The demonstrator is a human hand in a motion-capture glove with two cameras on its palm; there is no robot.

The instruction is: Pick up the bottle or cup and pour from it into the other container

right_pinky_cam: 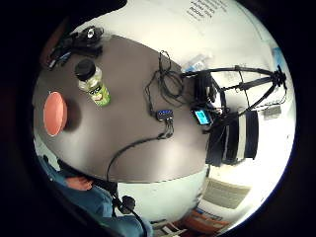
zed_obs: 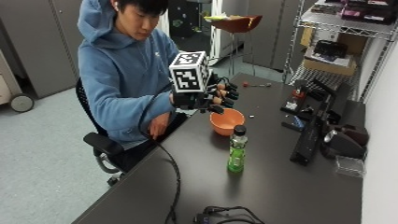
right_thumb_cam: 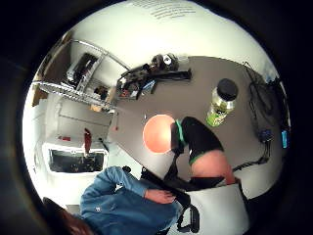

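In the outside view, a green bottle with a black cap stands upright on the dark table. An orange bowl sits just beyond it, nearer the person. My gloved right hand hovers in the air above the bowl's near rim, fingers relaxed and slightly spread, holding nothing. The palm views look down on the bottle and the bowl side by side. A gloved part of the hand partly covers the bowl's edge.
A cable bundle with a small hub lies on the table past the bottle. Black equipment stands along the table's far side, near a wire shelf. The person's bare left hand rests at their lap.
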